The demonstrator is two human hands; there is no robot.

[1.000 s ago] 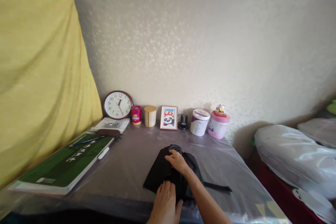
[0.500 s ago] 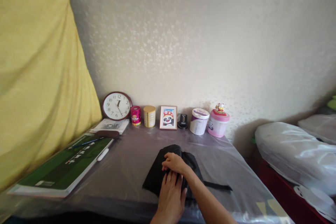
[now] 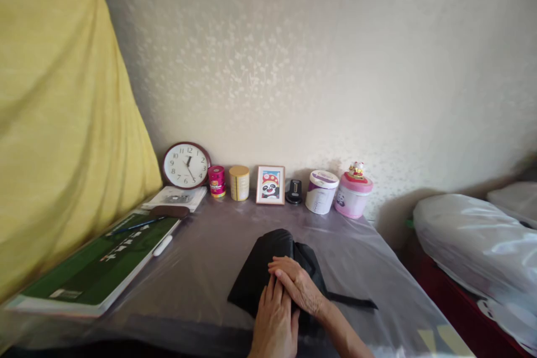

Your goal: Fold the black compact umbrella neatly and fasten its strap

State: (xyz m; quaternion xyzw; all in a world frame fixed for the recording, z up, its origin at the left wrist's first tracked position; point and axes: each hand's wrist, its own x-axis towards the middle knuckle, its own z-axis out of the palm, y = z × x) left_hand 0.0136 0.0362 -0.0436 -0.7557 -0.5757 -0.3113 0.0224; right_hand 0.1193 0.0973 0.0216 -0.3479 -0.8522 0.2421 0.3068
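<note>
Your left hand [image 3: 274,321] lies flat on the near part of the folded black fabric [image 3: 262,265], fingers stretched out and close together, palm down. It grips nothing. Your right hand [image 3: 298,286] comes in from the right and rests across the left fingertips, also spread flat, with its own fingertips pressing the fabric near its middle. Neither hand closes around anything.

The fabric sits in the middle of the table [image 3: 201,268], which is covered by a clear plastic sheet, and it lies close to the front edge. Its rounded far end stands clear of your fingers, toward the wall. A thin black strap [image 3: 354,303] runs out of it to the right and lies flat on the sheet.

To the left there is bare sheet as far as the green book [image 3: 100,265] and the white marker [image 3: 163,245] at its corner, both well apart from the fabric. Behind it there is open surface up to the row along the wall: wall clock [image 3: 187,165], pink tin [image 3: 217,181], yellow tin [image 3: 239,183], framed panda picture [image 3: 271,184], white tub [image 3: 321,192] and pink jar [image 3: 353,194]. On the right the table edge runs just beyond the strap's end, and past the edge lies a plastic-wrapped bundle [image 3: 474,240].
</note>
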